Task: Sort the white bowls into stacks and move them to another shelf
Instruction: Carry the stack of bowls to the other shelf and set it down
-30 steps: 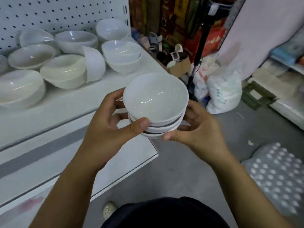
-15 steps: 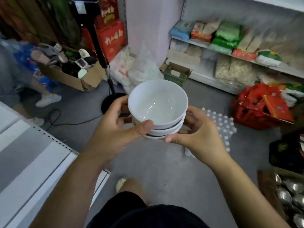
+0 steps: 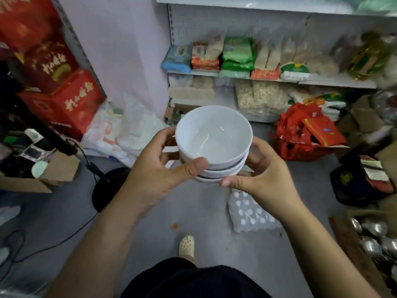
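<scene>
1. I had the stack of white bowls (image 3: 212,145) at mid-frame, off any shelf and above the grey floor (image 3: 150,244). Three nested bowls showed, upright, and the top one was empty.
2. My left hand (image 3: 159,168) gripped the stack from nine o'clock, thumb on the near wall and fingers curled round the far side. My right hand (image 3: 264,179) cupped it from four o'clock, fingers tucked beneath and thumb against the lowest bowl. Both were clamped on the stack.
3. I judged this to be the carry: stacking looked done for this batch, delivery not yet.
4. The next move called for a bare stretch of shelf. The packet shelf (image 3: 300,82) at one o'clock looked crowded, and I could not tell which board was the destination. The stack would need to stay level and come down flat before either hand let go.
5. Against half a second earlier, the grip matched. The view had swung: the white shelf edge at seven o'clock was all but gone, the packet shelf had slid from two o'clock towards twelve, and the red boxes (image 3: 64,97) had shifted to ten o'clock.
</scene>
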`<state>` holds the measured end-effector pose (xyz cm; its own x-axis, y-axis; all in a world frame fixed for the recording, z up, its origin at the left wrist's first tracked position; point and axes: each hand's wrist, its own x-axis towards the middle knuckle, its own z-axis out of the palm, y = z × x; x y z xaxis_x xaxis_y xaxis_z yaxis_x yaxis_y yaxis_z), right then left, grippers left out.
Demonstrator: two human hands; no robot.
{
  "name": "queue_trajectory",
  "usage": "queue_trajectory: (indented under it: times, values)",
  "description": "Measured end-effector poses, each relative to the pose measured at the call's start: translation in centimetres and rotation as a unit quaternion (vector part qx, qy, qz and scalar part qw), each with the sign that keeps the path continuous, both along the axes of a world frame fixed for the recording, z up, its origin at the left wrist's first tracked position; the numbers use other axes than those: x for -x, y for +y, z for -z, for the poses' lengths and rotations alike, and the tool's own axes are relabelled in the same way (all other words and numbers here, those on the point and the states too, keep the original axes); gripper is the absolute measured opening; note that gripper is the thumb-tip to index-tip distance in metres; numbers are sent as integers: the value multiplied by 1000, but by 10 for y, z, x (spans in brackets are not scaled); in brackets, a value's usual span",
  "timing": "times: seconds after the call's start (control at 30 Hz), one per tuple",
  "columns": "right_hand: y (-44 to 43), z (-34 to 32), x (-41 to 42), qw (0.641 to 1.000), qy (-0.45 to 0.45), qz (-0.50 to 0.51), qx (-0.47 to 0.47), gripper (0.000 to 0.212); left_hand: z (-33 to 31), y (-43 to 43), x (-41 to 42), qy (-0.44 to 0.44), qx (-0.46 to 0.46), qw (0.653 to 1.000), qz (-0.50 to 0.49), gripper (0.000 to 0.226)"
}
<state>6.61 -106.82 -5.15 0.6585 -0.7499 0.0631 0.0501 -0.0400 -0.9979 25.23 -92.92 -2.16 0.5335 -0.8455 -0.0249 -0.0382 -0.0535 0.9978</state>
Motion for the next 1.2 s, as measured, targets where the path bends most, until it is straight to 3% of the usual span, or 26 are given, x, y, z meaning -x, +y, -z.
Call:
queue_trajectory:
  times: [0.2, 0.4, 0.5, 0.9, 1.2]
  values:
    - [-90, -7, -77, 999, -29, 43, -12, 93, -20, -112, -90, -24, -6, 999, 46, 95]
    - [-178, -3, -121, 996, 0, 87, -12, 94, -12, -214, -145, -9, -26, 997, 79, 99]
    - [-228, 4, -141, 995, 13, 96, -24, 93, -3, -265, -166, 5, -26, 996, 86, 89]
    - [-470, 11, -238, 998, 38, 25, -36, 94, 6, -484, -252, 3, -22, 999, 48, 82]
    - [-601, 13, -355, 997, 48, -48, -35, 93, 13, -583, -349, -4, -27, 1000, -15, 85]
